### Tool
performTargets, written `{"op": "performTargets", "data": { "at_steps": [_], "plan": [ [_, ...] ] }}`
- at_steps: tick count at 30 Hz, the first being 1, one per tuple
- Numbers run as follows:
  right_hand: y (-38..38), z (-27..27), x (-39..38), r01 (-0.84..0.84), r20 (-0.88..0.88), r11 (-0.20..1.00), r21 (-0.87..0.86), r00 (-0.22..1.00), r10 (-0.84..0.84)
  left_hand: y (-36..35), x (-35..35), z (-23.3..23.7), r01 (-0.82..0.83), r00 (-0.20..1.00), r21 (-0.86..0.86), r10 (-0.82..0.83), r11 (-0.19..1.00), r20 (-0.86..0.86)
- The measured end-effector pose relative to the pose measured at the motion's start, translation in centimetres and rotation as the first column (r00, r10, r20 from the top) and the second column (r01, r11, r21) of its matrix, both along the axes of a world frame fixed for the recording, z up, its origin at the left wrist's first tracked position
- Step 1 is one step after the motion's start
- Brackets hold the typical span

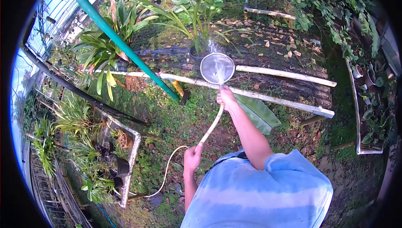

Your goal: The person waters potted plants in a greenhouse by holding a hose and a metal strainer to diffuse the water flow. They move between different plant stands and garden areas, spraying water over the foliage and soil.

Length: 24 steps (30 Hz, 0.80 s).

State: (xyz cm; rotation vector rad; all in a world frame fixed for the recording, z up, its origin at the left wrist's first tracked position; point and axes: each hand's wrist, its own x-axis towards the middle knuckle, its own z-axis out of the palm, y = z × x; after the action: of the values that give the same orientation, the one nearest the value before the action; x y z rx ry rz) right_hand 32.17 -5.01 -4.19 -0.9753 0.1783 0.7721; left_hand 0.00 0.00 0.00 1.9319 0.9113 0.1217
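Note:
A pale hose runs up between both hands, and its lower length curls down to the ground at the left. My right hand is closed round its upper end, just under a round mesh strainer. Water sprays from there through the mesh towards a dark pot holding a long-leaved plant. Lower and to the left, my left hand grips the same hose. How the strainer is held is partly hidden by the right hand.
White rails edge a dark bench strewn with dry leaves. A green pole slants across the upper left, beside a black pipe. Potted plants stand in a white frame at left; another frame is at right. A broad leaf lies below the rails.

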Motion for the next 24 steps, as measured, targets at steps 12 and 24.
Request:
{"op": "performTargets", "data": {
  "at_steps": [12, 24],
  "plan": [
    [-2.0, 2.2, -4.2, 0.021, 0.066, 0.999, -0.032, 0.998, -0.019, 1.4, -3.5, -0.5, 0.124, 0.992, -0.012, -0.124, 0.992, -0.025],
    [6.0, 3.4, -11.9, -0.139, 0.118, 0.990, -0.008, 0.983, 0.139, 2.9, -12.8, 2.8, -0.031, 0.999, 0.068, 0.029, 0.997, 0.031]
  ]
}}
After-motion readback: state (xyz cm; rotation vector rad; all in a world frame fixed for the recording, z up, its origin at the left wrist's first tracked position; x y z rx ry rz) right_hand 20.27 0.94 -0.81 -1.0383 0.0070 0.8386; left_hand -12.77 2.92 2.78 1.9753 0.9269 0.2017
